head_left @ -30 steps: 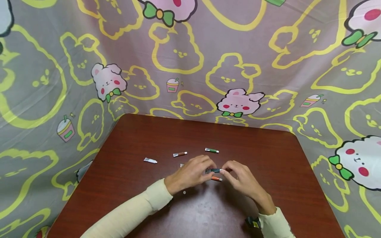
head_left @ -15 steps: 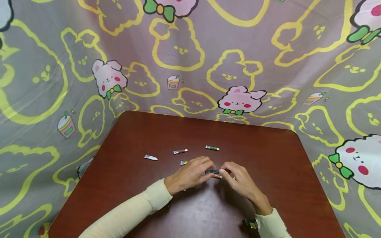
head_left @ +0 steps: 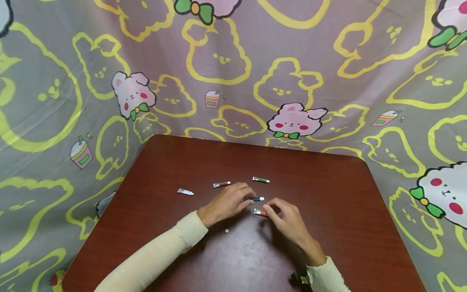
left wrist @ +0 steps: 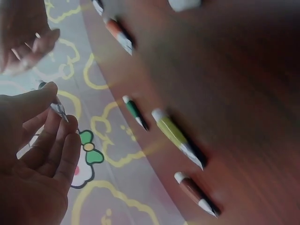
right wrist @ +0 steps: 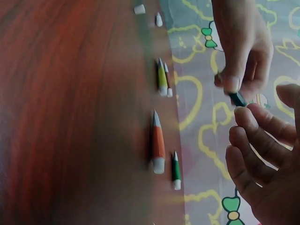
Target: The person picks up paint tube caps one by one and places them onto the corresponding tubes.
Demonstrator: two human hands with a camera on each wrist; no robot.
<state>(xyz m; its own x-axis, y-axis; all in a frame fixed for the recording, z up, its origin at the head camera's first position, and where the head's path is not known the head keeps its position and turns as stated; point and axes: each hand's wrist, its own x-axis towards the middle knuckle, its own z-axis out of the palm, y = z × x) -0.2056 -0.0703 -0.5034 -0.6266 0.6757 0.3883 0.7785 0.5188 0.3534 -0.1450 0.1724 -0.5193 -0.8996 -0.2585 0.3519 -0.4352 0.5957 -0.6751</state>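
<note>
My left hand (head_left: 224, 202) pinches a small dark teal paint tube (head_left: 256, 199) between thumb and fingers, its white cap pointing right. Just right of it is my right hand (head_left: 290, 221), fingers loosely bent and holding nothing, apart from the tube. In the head view its fingertips overlap the capped end of an orange paint tube (head_left: 260, 212) on the table. A yellow paint tube (left wrist: 173, 133) lies on the table in the left wrist view; in the head view my left hand hides it.
A green tube (head_left: 260, 179), a brown tube (head_left: 220, 184) and a white tube (head_left: 185, 192) lie farther back on the brown table (head_left: 189, 158). A small white round piece (head_left: 227, 231) lies nearer me. A patterned cloth (head_left: 233, 56) hangs behind the table.
My right hand has let go of the teal tube's capped end. My left hand has moved left and farther back with the tube, covering the yellow tube and uncovering more of the orange one.
</note>
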